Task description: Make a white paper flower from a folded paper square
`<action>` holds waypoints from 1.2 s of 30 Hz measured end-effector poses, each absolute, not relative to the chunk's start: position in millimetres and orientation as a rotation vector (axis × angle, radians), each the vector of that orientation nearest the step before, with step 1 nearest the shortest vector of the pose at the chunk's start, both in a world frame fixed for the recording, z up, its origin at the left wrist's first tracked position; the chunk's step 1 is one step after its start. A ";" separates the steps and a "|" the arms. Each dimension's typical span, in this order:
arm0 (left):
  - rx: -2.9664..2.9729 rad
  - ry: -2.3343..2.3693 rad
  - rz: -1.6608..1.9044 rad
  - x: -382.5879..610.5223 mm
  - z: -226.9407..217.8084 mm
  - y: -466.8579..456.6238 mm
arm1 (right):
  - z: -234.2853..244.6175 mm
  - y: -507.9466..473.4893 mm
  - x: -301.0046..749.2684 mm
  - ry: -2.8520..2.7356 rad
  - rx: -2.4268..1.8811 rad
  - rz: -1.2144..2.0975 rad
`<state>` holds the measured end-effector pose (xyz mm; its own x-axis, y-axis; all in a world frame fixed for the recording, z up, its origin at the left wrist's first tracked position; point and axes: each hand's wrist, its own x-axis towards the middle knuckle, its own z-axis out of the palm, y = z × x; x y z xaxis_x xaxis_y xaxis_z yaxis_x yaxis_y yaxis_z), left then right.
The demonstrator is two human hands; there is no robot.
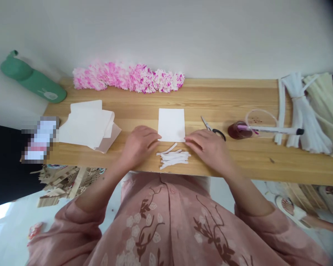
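Observation:
A square of white paper [171, 123] lies flat on the wooden table in front of me. My left hand [141, 144] pinches its near left corner between thumb and fingers. At the near right corner, my right hand [207, 147] grips the same sheet in the same manner. Just below the paper, between my hands, is a small pile of short white fuzzy strips [174, 158]. Scissors with black handles [213, 128] lie beyond my right hand, partly covered by it.
White paper sheets [86, 123] overlap at left, near a phone [41, 140] and a green bottle [34, 81]. Pink-white flowers [127, 77] line the wall. At right are a jar of dark red liquid [235, 131], a pen [280, 130] and bundled white strips [302, 111].

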<state>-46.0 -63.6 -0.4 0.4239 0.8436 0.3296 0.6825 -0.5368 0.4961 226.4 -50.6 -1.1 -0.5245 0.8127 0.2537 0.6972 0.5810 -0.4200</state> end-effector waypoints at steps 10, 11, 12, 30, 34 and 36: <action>2.686 1.215 0.516 -40.5 -4.8 -52.8 | -19.2 -43.9 223.1 -2.516 -1.056 0.167; 2.695 1.215 0.511 -40.5 -5.4 -52.3 | -20.3 -43.8 222.8 -2.505 -1.062 0.165; 2.705 1.209 0.509 -40.4 -5.9 -51.8 | -20.9 -43.7 222.4 -2.497 -1.070 0.162; 2.518 1.277 0.620 -38.2 -9.1 -41.8 | -17.0 -43.9 225.3 -2.358 -1.175 0.418; 2.470 1.307 0.627 -37.9 -5.7 -41.2 | -14.0 -45.4 223.5 -2.375 -1.188 0.403; 2.451 1.316 0.620 -38.2 -4.3 -40.6 | -13.2 -44.7 222.5 -2.385 -1.183 0.393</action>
